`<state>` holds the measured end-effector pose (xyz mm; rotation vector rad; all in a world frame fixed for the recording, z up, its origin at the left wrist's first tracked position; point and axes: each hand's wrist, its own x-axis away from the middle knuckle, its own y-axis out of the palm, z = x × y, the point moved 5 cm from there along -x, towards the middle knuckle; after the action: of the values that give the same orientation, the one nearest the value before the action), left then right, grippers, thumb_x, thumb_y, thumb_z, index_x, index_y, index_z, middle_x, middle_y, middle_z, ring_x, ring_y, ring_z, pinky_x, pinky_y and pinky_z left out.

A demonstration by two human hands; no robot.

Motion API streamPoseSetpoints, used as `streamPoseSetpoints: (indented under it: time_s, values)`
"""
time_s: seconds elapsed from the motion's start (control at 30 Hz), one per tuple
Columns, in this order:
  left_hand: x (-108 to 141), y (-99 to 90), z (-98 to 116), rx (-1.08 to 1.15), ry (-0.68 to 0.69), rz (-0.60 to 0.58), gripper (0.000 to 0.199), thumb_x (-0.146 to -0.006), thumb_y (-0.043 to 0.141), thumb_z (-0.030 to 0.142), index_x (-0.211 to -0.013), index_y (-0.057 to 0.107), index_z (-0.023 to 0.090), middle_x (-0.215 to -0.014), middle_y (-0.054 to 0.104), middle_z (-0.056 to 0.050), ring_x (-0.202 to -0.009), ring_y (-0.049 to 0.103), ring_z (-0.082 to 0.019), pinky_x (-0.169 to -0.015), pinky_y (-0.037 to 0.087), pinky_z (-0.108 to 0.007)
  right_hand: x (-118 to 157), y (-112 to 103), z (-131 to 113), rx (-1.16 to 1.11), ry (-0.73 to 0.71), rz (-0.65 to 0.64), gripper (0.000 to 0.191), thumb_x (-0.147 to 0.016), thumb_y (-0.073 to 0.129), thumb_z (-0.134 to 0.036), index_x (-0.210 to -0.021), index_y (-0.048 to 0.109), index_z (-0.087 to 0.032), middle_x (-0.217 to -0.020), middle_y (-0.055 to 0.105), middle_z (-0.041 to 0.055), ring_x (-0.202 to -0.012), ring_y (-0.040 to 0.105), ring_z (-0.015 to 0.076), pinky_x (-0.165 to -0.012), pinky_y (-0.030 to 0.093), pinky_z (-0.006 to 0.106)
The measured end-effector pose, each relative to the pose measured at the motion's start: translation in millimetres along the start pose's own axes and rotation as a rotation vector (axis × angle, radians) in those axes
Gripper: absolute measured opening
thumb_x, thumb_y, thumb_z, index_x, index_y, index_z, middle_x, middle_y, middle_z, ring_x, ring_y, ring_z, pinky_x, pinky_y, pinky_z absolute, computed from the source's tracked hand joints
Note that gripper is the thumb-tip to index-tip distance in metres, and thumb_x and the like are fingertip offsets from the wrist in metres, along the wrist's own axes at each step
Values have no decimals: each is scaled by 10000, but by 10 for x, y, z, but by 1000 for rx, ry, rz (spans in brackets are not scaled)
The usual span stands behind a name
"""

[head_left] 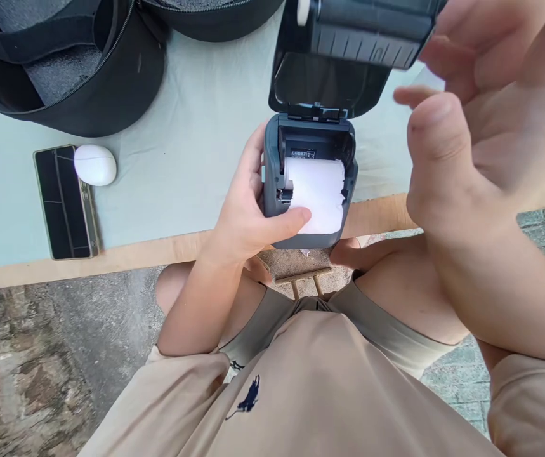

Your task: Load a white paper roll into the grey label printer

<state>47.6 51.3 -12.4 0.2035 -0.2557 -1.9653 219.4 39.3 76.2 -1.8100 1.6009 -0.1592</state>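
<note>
A small dark label printer [310,240] with its lid [334,82] raised is at the table's front edge. Inside it lies a white paper roll [317,193]. My left hand [257,222] grips the printer's left side, its thumb resting on the paper. To the right of the lid, my right hand [472,127] is raised near the camera, slightly blurred, fingers apart and holding nothing. Beyond the lid's top, a dark ribbed device [372,32] shows, partly cut off by the frame.
A white mouse [95,165] rests against a dark phone [63,203] on the left of the cloth-covered table [181,158]. An open black zipped case [110,95] stands at the upper left, with another black case part [224,22] beside it.
</note>
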Motion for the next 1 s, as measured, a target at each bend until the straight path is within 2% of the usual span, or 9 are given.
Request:
streamPoseSetpoints:
  time_s: [0.1, 0.17, 0.33, 0.4, 0.53, 0.67, 0.73, 0.83, 1.0]
  values:
    - [33, 21, 39, 25, -65, 68, 900, -530, 826, 330, -1333, 434, 222, -1206, 581, -94, -1186, 581, -336, -941, 525, -426, 10, -11, -58, -15, -41, 197, 270, -902, 454, -279, -1171, 479, -293, -1090, 570, 1, -1015, 596, 132, -720, 513, 257]
    - [64, 33, 74, 36, -117, 108, 862, -573, 802, 307, -1348, 435, 219, -1185, 595, -96, -1157, 597, -338, -949, 517, -444, 34, 24, -48, 15, -88, 210, 190, -870, 498, -309, -1030, 558, -226, -1040, 590, 38, -1027, 580, 161, -715, 517, 277]
    - [78, 51, 159, -5, -96, 71, 797, -614, 770, 282, -1338, 440, 240, -1236, 603, -90, -1275, 508, -325, -1049, 475, -429, 70, 141, 3, 107, -235, -27, 206, -793, 612, -339, -959, 599, -216, -966, 535, 64, -983, 565, 187, -855, 524, 377]
    - [72, 56, 163, -16, -100, 47, 754, -630, 760, 296, -1317, 457, 234, -1265, 593, -95, -1296, 491, -323, -1053, 475, -416, 69, 164, 4, 135, -257, -70, 218, -799, 615, -348, -975, 595, -222, -968, 535, 65, -963, 564, 185, -870, 516, 397]
    - [75, 63, 149, 1, -99, 49, 780, -592, 797, 313, -1296, 472, 228, -1282, 578, -100, -1270, 513, -330, -1018, 497, -405, 34, 171, 25, 53, -183, -52, 320, -835, 580, -338, -1111, 549, -178, -1107, 547, 103, -1134, 522, 199, -947, 503, 389]
    - [82, 98, 131, 16, -71, 62, 817, -552, 827, 384, -1277, 476, 239, -1233, 585, -91, -1214, 550, -334, -969, 515, -415, 28, 245, 84, -89, -36, -207, 423, -847, 584, -377, -1207, 473, -185, -1222, 544, 89, -1141, 534, 182, -901, 531, 335]
    - [80, 136, 135, 86, -60, 73, 742, -599, 792, 467, -1238, 489, 243, -1185, 596, -89, -1209, 559, -339, -946, 524, -432, 39, 265, 105, -132, 25, -259, 458, -844, 593, -392, -1235, 440, -210, -1246, 539, 74, -1091, 567, 168, -835, 547, 297]
    - [75, 193, 146, 173, -83, 113, 529, -755, 655, 543, -1176, 503, 260, -1126, 606, -82, -1223, 556, -317, -912, 543, -439, 50, 276, 102, -160, 75, -283, 468, -839, 608, -389, -1242, 427, -234, -1277, 524, 64, -1094, 578, 167, -753, 550, 256]
    - [71, 229, 182, 230, -96, 144, 356, -834, 611, 424, -1141, 521, 270, -1102, 610, -58, -1254, 539, -278, -951, 540, -432, 36, 286, 54, -105, 69, -274, 439, -849, 598, -378, -1229, 441, -222, -1286, 520, 75, -1159, 551, 180, -823, 553, 289]
